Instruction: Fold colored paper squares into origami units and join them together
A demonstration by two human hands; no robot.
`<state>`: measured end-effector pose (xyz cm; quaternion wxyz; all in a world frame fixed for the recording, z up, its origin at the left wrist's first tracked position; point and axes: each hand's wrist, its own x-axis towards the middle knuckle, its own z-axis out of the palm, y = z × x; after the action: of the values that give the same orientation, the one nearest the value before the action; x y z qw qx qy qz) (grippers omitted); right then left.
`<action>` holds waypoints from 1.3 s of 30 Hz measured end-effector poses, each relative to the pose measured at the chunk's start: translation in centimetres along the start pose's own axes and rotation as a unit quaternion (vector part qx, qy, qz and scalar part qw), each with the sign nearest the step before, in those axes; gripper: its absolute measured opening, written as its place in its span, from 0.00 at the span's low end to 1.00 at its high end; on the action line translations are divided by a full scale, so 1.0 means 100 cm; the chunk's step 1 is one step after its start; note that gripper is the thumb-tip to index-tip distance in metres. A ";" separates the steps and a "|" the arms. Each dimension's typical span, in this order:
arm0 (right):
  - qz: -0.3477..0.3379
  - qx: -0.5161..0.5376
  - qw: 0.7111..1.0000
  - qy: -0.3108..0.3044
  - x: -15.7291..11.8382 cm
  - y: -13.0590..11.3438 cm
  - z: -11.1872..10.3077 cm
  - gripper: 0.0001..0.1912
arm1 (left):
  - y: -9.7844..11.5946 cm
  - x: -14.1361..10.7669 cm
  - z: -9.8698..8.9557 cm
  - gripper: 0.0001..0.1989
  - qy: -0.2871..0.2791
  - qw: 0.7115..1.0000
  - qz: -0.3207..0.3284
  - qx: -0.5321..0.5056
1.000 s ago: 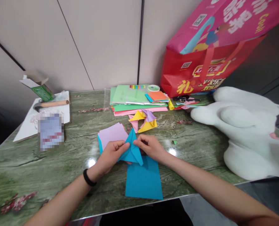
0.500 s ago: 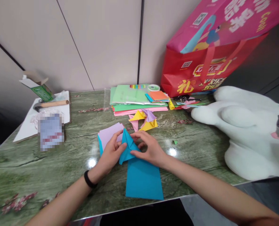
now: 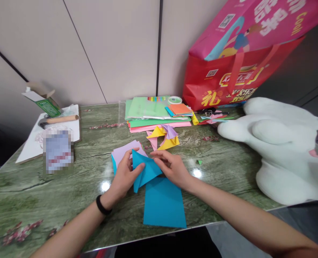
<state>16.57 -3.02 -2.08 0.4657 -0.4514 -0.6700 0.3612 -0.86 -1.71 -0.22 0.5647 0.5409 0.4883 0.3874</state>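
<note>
A folded blue sheet of paper (image 3: 147, 169) is held above the table between both hands. My left hand (image 3: 126, 170) pinches its left side, thumb on the front face and fingers behind. At the paper's right corner, the fingertips of my right hand (image 3: 172, 168) are closed on it. A flat blue sheet (image 3: 164, 204) lies just below, near the table's front edge. Behind my left hand rests a stack of lilac and blue paper (image 3: 125, 150). Beyond the hands sits a ring of folded yellow, pink and purple paper pieces (image 3: 169, 143).
Stacked coloured paper (image 3: 145, 109) and a glue stick (image 3: 194, 119) lie at the back. Red and pink bags (image 3: 215, 82) stand behind. On the right is a large white plush toy (image 3: 277, 143). A hammer (image 3: 62, 119) and a green box (image 3: 47, 105) are on a white board at left.
The folded blue paper has opened out wider to the right, its creased flap now spread into a flatter face. My right hand has shifted slightly with its corner.
</note>
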 end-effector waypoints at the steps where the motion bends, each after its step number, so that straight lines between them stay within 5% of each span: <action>1: 0.008 0.007 1.000 -0.007 0.000 0.000 0.000 0.11 | 0.000 0.000 -0.001 0.28 0.012 1.000 0.007 0.014; 7: -0.006 0.033 0.998 -0.057 -0.002 -0.002 0.001 0.12 | -0.001 0.001 -0.002 0.17 0.054 0.998 -0.018 0.000; 14: -0.177 -0.070 0.979 -0.070 -0.003 0.004 0.000 0.19 | 0.001 0.003 -0.003 0.18 0.042 0.990 -0.080 -0.108; 39: -0.209 -0.061 0.976 0.011 -0.005 0.005 0.001 0.11 | -0.002 -0.005 0.002 0.15 -0.025 0.998 -0.031 -0.039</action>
<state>16.64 -3.34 -2.72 0.5100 -0.3330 -0.7652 0.2085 -0.75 -2.26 -0.33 0.6091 0.5123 0.4754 0.3750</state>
